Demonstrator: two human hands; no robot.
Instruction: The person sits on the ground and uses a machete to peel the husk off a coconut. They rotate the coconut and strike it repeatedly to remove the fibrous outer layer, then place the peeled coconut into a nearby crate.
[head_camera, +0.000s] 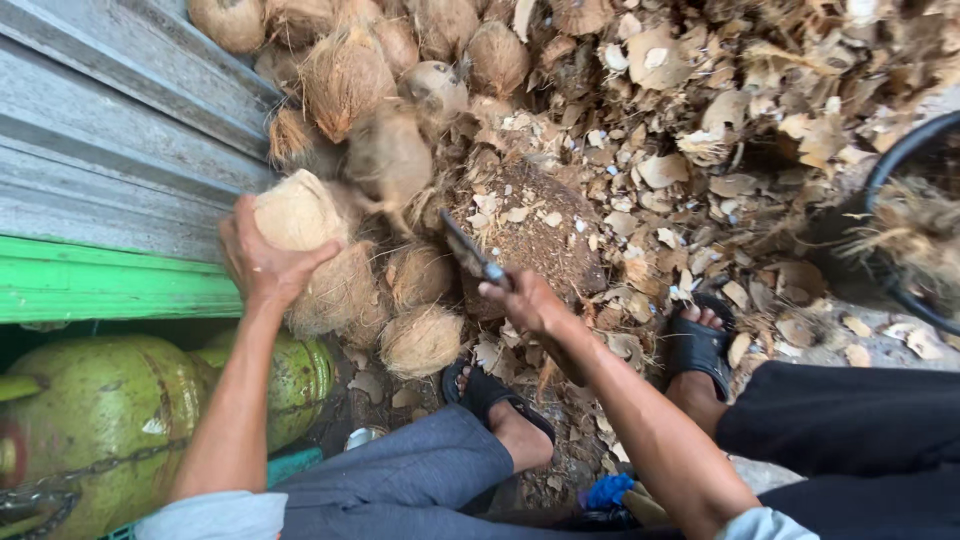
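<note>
1. The left hand (262, 262) is closed over a pale, rounded, fibrous husked coconut (297, 213), lifted just above the heap at the left of the scene; its longer axis runs from near left to far right, though blur makes that hard to judge.
2. The right hand (527, 302) is wrapped around the handle of a dark, short-bladed metal knife (470, 255), whose blade points far and left, toward the brown coconuts (385, 160).
3. The knife's handle is hidden inside the fist, and the blade is motion-blurred.
4. One brown coconut in the middle of the heap is also smeared by motion.
5. A round, flat-topped wooden chopping block (540, 235) sits under the knife, strewn with husk chips (700, 170).
6. The grey corrugated metal wall (110, 130) with a green ledge (100, 285) closes off the left side, and green gas cylinders (110, 410) crowd the near left.
7. A black tub (885, 165) is cut off at the right edge.
8. Two feet in black sandals (698, 345) flank the block; the little open ground lies between them.
</note>
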